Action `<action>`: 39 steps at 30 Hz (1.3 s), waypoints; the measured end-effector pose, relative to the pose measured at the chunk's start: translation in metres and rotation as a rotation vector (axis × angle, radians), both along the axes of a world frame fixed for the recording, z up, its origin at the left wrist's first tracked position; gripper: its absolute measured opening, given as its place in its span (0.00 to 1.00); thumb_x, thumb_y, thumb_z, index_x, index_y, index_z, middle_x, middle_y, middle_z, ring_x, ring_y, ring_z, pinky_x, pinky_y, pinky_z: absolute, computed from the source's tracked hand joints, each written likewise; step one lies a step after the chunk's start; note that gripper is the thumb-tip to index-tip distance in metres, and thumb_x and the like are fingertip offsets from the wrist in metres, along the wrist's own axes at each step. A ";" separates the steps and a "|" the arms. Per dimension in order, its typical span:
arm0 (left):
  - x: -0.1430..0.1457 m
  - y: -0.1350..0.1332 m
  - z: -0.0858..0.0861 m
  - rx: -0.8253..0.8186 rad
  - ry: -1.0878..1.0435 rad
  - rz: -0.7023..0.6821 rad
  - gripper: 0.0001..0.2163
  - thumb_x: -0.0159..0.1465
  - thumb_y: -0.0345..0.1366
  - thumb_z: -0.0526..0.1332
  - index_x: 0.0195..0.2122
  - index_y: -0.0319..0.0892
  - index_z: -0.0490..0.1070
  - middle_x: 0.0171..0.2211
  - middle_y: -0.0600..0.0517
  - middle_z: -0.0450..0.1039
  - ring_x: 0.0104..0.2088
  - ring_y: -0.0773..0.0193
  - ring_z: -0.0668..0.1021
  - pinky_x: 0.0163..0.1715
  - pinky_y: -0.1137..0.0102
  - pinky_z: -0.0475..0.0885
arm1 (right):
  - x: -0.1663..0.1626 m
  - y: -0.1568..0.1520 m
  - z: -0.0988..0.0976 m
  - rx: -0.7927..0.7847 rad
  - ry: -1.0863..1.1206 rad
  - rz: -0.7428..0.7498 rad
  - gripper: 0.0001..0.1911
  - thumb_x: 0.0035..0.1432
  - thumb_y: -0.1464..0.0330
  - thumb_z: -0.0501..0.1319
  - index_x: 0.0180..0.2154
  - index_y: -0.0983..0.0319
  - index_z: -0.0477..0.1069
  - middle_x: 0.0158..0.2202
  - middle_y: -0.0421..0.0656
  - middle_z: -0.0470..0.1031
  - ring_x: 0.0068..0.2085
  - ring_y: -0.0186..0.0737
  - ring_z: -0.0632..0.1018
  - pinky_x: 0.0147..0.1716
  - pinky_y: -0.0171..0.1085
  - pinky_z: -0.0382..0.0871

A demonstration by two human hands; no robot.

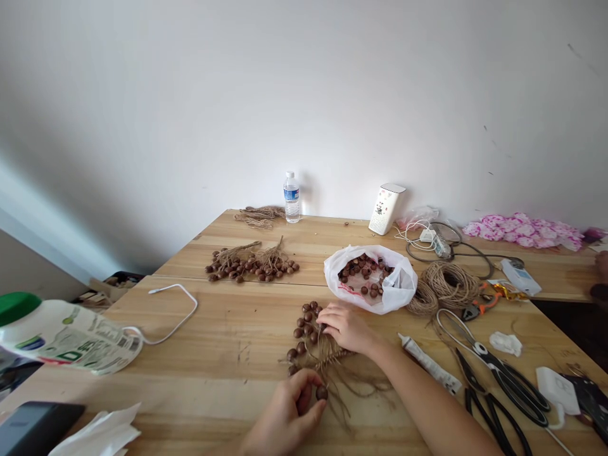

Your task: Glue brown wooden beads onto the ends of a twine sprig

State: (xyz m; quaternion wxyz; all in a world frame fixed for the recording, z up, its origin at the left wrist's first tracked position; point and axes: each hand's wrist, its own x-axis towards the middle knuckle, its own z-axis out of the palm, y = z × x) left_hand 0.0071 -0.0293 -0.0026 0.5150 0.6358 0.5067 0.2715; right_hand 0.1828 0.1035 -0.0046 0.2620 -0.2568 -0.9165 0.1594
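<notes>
My left hand is closed, with a round brown nut pinched between thumb and fingers. Just beyond it, my right hand reaches over a bunch of similar nuts on strands of twine. The right fingers are drawn together at the bunch's upper edge; what they grip is hidden. Loose twine ends spread on the table below the right wrist. Behind that hand, a white plastic bag stands open with many more nuts inside.
Finished-looking nut bunches lie at the left back, near a water bottle. Twine coils, scissors, pliers and a glue tube occupy the right. A green-lidded tub leans in at left.
</notes>
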 end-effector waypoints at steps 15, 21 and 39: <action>0.000 0.000 -0.001 0.002 0.001 -0.002 0.06 0.58 0.34 0.57 0.36 0.40 0.67 0.20 0.61 0.51 0.23 0.68 0.59 0.23 0.73 0.55 | 0.000 0.000 0.002 0.029 -0.060 0.019 0.10 0.52 0.80 0.61 0.38 0.66 0.72 0.39 0.48 0.76 0.42 0.42 0.74 0.50 0.44 0.66; 0.000 0.000 -0.001 0.003 0.012 -0.001 0.07 0.57 0.35 0.57 0.36 0.39 0.67 0.20 0.61 0.51 0.23 0.68 0.58 0.23 0.73 0.56 | 0.000 0.000 0.002 0.020 -0.085 0.023 0.11 0.53 0.80 0.61 0.39 0.65 0.72 0.39 0.47 0.76 0.43 0.42 0.74 0.51 0.44 0.66; -0.001 -0.001 -0.001 0.005 -0.018 -0.002 0.07 0.58 0.35 0.58 0.36 0.39 0.67 0.20 0.61 0.51 0.23 0.68 0.58 0.23 0.73 0.55 | 0.000 0.000 0.003 0.010 -0.092 0.030 0.10 0.53 0.80 0.61 0.38 0.67 0.72 0.39 0.48 0.76 0.43 0.42 0.72 0.47 0.42 0.68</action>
